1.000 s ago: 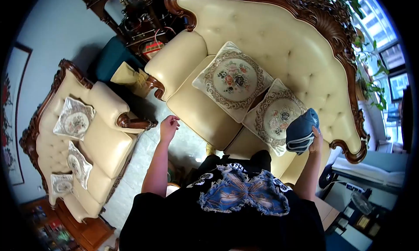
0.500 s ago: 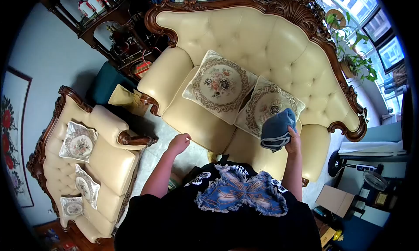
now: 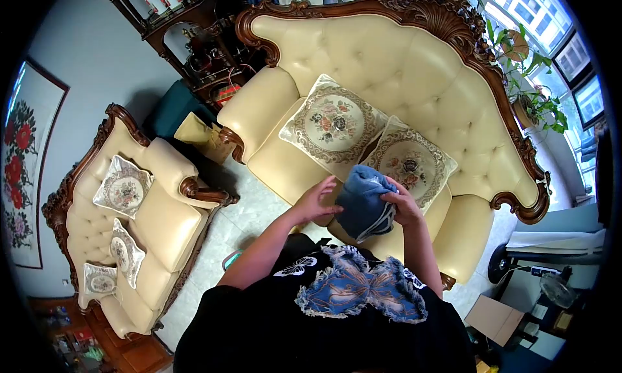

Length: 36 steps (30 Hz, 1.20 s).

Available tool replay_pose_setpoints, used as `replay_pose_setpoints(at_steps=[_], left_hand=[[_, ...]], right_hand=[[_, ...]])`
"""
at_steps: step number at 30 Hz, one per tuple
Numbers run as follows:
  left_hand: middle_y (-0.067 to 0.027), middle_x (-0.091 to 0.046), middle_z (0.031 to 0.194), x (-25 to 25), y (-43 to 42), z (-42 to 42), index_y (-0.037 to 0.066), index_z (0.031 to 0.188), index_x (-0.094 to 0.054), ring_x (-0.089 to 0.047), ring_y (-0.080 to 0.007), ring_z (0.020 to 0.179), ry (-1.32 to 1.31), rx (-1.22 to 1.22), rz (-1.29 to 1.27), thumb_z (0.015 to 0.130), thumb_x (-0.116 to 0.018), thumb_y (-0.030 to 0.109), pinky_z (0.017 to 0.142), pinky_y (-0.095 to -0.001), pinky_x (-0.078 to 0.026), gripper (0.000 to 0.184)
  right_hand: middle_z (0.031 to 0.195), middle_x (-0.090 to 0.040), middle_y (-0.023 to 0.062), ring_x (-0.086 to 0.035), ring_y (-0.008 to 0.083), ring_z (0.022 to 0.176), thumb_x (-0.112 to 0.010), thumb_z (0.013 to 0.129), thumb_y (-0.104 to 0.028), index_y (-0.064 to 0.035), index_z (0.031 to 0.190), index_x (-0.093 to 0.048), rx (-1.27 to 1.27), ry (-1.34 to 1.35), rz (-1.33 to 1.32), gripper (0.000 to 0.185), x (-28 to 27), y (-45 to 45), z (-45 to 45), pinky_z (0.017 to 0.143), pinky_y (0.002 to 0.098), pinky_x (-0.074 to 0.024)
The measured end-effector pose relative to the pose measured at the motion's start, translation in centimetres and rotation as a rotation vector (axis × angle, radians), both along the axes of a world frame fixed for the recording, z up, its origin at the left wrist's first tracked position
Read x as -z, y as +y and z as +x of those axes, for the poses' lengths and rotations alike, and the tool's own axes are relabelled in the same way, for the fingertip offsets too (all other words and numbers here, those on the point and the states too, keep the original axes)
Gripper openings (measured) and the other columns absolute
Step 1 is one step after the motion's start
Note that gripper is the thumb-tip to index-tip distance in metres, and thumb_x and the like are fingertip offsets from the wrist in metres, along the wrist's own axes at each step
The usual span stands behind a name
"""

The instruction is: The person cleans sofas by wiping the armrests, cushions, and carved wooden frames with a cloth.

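Note:
A folded blue cloth with pale trim [image 3: 364,204] is held up in front of my body, above the seat of the cream sofa [image 3: 278,154]. My right hand [image 3: 404,203] grips its right side, thumb and fingers closed on the fabric. My left hand [image 3: 316,200] is at the cloth's left side with its fingers spread; whether the fingertips touch it I cannot tell. Behind the cloth, two floral cushions lean on the sofa: a left cushion [image 3: 335,123] and a right cushion [image 3: 414,162], whose lower part is partly covered by my right hand and the cloth.
At left stands a second cream sofa [image 3: 170,233] with several cushions. A dark wooden shelf [image 3: 194,49] and a teal box-shaped piece [image 3: 173,107] are at the upper left. On the right are a fan [image 3: 556,287] and a cardboard-coloured box [image 3: 494,319]. Potted plants [image 3: 528,107] hang by the window.
The cloth has moved left and nearer the middle, carried by my right hand. My left hand has come up and right to its side, fingers now spread. The view has shifted slightly.

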State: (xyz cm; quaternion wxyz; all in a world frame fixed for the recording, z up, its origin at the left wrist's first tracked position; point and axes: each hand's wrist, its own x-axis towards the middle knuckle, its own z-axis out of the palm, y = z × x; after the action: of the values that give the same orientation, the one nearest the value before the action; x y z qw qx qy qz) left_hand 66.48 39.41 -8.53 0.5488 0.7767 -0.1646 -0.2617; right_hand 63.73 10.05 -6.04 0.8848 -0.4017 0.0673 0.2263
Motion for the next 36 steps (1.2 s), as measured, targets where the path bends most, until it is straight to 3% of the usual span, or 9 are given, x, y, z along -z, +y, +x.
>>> replay_pose_setpoints(at_steps=[4,9,14,20,24,25,27,30,36], left_hand=[[-0.0111,-0.046,0.148,-0.4,0.4,3.5,0.008,0.156,-0.023,-0.044,-0.0208,0.136,0.046,0.220,-0.383,0.077,-0.086,0.016,0.112,-0.0353,-0.038,0.101],[-0.0080,-0.060,0.134,-1.6,6.1,7.6,0.006,0.142,-0.048,-0.055,-0.0183,0.124,0.183,0.392,-0.343,0.081,-0.083,0.018,0.109,-0.0364,-0.042,0.071],[-0.0113,-0.066,0.123,-3.5,12.6,10.9,0.005,0.132,-0.057,-0.062,-0.0201,0.112,0.337,0.203,-0.299,0.088,-0.077,0.035,0.101,-0.0365,-0.048,0.057],[-0.0117,-0.068,0.120,-4.0,16.8,15.9,0.002,0.128,-0.061,-0.064,-0.0195,0.108,0.362,0.121,-0.292,0.088,-0.078,0.033,0.098,-0.0356,-0.050,0.054],[-0.0110,-0.069,0.116,-1.7,16.1,17.6,0.002,0.126,-0.062,-0.065,-0.0184,0.104,0.274,0.148,-0.316,0.089,-0.076,0.034,0.095,-0.0345,-0.050,0.051],[-0.0105,-0.069,0.116,-1.7,15.7,17.7,0.002,0.125,-0.063,-0.065,-0.0180,0.104,0.180,0.161,-0.344,0.090,-0.075,0.035,0.095,-0.0340,-0.050,0.050],[-0.0100,-0.069,0.115,-1.6,15.6,18.3,0.002,0.124,-0.064,-0.065,-0.0177,0.104,0.087,0.172,-0.373,0.091,-0.074,0.036,0.094,-0.0335,-0.050,0.049],[-0.0095,-0.069,0.115,-3.1,15.9,18.3,0.002,0.125,-0.063,-0.064,-0.0176,0.104,0.280,0.158,-0.371,0.091,-0.073,0.036,0.094,-0.0339,-0.051,0.050],[-0.0085,-0.068,0.115,-4.2,17.3,19.5,0.002,0.125,-0.063,-0.064,-0.0181,0.104,0.366,0.000,-0.437,0.090,-0.074,0.035,0.093,-0.0347,-0.051,0.049]], right_hand=[[0.124,-0.062,0.0097,-0.061,0.0198,0.114,-0.065,0.075,0.005,0.0015,0.136,-0.050,-0.129,-0.088,-0.136,0.062,-2.4,3.2,1.3,0.100,0.0338,-0.0490],[0.127,-0.061,0.0112,-0.059,0.0224,0.118,-0.071,0.071,-0.002,0.0008,0.136,-0.049,0.003,-0.176,-0.136,0.069,-4.1,10.5,4.7,0.105,0.0352,-0.0457],[0.133,-0.059,0.0126,-0.059,0.0234,0.118,-0.070,0.075,0.001,-0.0015,0.138,-0.050,0.174,-0.110,-0.204,0.066,-3.1,17.7,8.4,0.104,0.0345,-0.0454],[0.138,-0.054,0.0110,-0.050,0.0205,0.128,-0.078,0.081,-0.015,-0.0033,0.150,-0.034,0.170,-0.182,-0.377,0.083,-2.7,22.9,10.4,0.107,0.0338,-0.0410],[0.132,-0.058,0.0088,-0.059,0.0196,0.116,-0.080,0.080,-0.014,-0.0019,0.146,-0.037,0.208,-0.075,-0.589,0.080,-0.7,23.7,9.8,0.100,0.0326,-0.0466],[0.121,-0.064,0.0068,-0.064,0.0182,0.106,-0.078,0.081,-0.009,-0.0010,0.138,-0.046,0.229,0.016,-0.605,0.066,-1.0,23.8,9.8,0.095,0.0320,-0.0500],[0.117,-0.066,0.0067,-0.065,0.0179,0.103,-0.077,0.082,-0.008,-0.0009,0.135,-0.050,0.235,0.008,-0.533,0.060,1.0,22.3,10.1,0.093,0.0323,-0.0510],[0.110,-0.069,0.0083,-0.067,0.0187,0.100,-0.076,0.083,-0.009,0.0017,0.127,-0.057,0.235,0.006,-0.386,0.049,1.6,20.8,10.5,0.091,0.0331,-0.0529],[0.128,-0.062,0.0178,-0.065,0.0275,0.111,-0.083,0.077,-0.033,0.0050,0.137,-0.046,0.153,-0.029,-0.098,0.081,3.7,21.1,13.8,0.098,0.0400,-0.0528]])
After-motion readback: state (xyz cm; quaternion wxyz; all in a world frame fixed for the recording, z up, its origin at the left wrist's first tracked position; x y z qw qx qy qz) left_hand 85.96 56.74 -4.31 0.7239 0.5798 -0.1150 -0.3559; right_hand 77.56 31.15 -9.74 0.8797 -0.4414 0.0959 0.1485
